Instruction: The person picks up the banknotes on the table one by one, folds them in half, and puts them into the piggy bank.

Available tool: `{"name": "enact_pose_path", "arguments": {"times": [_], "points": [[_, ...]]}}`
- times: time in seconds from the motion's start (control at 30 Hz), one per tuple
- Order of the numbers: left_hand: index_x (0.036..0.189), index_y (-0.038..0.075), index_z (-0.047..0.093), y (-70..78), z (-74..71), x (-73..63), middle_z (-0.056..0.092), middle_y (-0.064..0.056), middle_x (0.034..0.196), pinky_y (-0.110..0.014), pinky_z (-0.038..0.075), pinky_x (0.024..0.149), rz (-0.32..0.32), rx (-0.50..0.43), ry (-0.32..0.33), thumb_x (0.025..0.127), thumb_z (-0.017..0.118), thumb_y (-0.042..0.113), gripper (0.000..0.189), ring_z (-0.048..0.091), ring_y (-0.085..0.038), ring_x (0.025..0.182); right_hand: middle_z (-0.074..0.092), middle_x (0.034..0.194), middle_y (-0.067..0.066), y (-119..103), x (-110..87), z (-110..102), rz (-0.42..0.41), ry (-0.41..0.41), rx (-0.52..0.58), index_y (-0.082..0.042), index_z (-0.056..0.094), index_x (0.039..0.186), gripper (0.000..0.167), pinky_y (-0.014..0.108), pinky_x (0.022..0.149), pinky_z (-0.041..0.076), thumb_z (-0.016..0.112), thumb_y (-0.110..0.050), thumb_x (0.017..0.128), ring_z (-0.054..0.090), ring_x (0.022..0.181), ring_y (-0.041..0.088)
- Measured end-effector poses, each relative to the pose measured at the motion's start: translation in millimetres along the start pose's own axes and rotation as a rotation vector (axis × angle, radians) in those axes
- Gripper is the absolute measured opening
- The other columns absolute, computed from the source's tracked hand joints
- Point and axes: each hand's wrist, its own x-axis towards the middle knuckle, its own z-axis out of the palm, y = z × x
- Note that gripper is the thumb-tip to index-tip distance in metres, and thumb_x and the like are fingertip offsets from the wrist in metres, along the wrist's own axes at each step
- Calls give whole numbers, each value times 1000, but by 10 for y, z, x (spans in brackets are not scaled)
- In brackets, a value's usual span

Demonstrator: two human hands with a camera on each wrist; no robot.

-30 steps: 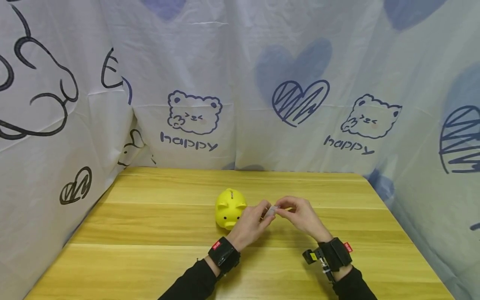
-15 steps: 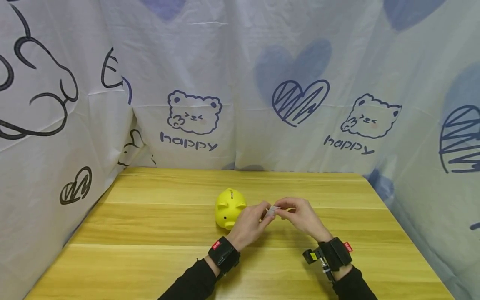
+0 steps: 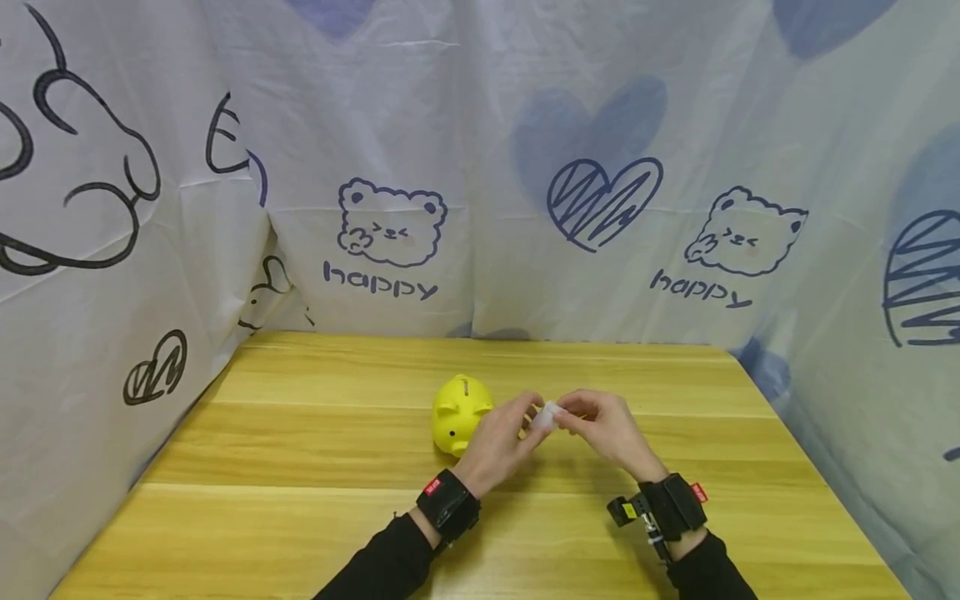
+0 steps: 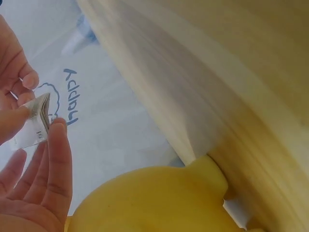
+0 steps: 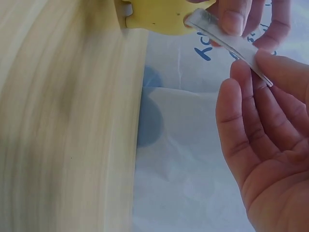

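Note:
Between my two hands is a small folded banknote [image 3: 547, 416], pale, with printed marks and stacked layers at its edge [image 4: 37, 121]. My left hand [image 3: 498, 442] pinches one end of it with thumb and fingers. At the other end my right hand [image 3: 606, 429] pinches the note, its thumb lying along the flat side in the right wrist view [image 5: 270, 130]. Just left of my left hand stands a yellow piggy bank [image 3: 454, 412], slot on top. The hand partly covers the pig's face in the head view.
The pig stands on a wood-grain table [image 3: 300, 442]. A white cloth [image 3: 495, 292] printed with bears and hearts hangs behind the table and along both sides. Each wrist wears a black strap [image 3: 447, 506] with a camera.
The right fingers have shifted slightly on the banknote, and more of its pale face shows, looking more compact. The head view has moved a little. The piggy bank stays in place.

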Motion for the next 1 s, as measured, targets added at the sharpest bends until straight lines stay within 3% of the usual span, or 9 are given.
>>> {"name": "enact_pose_path", "arguments": {"times": [0.2, 0.37, 0.5, 0.6, 0.8, 1.0], "points": [[117, 9, 61, -11, 9, 5, 69, -7, 111, -18, 53, 74, 31, 42, 10, 93, 68, 20, 27, 67, -15, 92, 73, 89, 5, 0, 3, -5, 34, 23, 51, -13, 73, 101, 21, 35, 67, 58, 71, -31, 90, 69, 75, 17], [117, 9, 62, -15, 13, 5, 70, -6, 109, -15, 52, 72, 36, 32, 7, 93, 69, 19, 27, 68, -16, 94, 74, 91, 10, -119, -17, -2, 41, 30, 77, -8, 72, 103, 17, 29, 68, 58, 71, -21, 91, 70, 74, 12], [114, 10, 63, -8, 16, 8, 72, -5, 105, -15, 52, 71, 34, 24, 8, 93, 69, 21, 25, 69, -16, 92, 73, 94, 14, -171, -28, 8, 39, 39, 77, -4, 70, 104, 15, 26, 69, 57, 69, -12, 91, 71, 78, 24], [114, 11, 63, 1, 21, 6, 73, -3, 103, -16, 52, 70, 37, 27, 2, 92, 70, 23, 26, 69, -14, 89, 74, 93, 14, -90, -13, 35, 21, 44, 120, -5, 70, 104, 16, 28, 69, 57, 71, -15, 90, 72, 79, 30], [116, 11, 64, 7, 24, -5, 73, -3, 101, -15, 52, 70, 27, 23, -15, 91, 71, 23, 28, 68, -11, 88, 73, 94, 16, -57, -9, 61, -13, 19, 207, -1, 67, 107, 26, 44, 72, 59, 72, -19, 90, 73, 78, 29], [119, 11, 63, 1, 25, 0, 74, -4, 102, -15, 53, 70, 15, -19, -29, 96, 64, 27, 28, 69, -11, 88, 71, 99, 18, -55, -10, 52, -11, 40, 211, -3, 68, 109, 22, 38, 70, 60, 71, -13, 90, 73, 78, 22]]}}
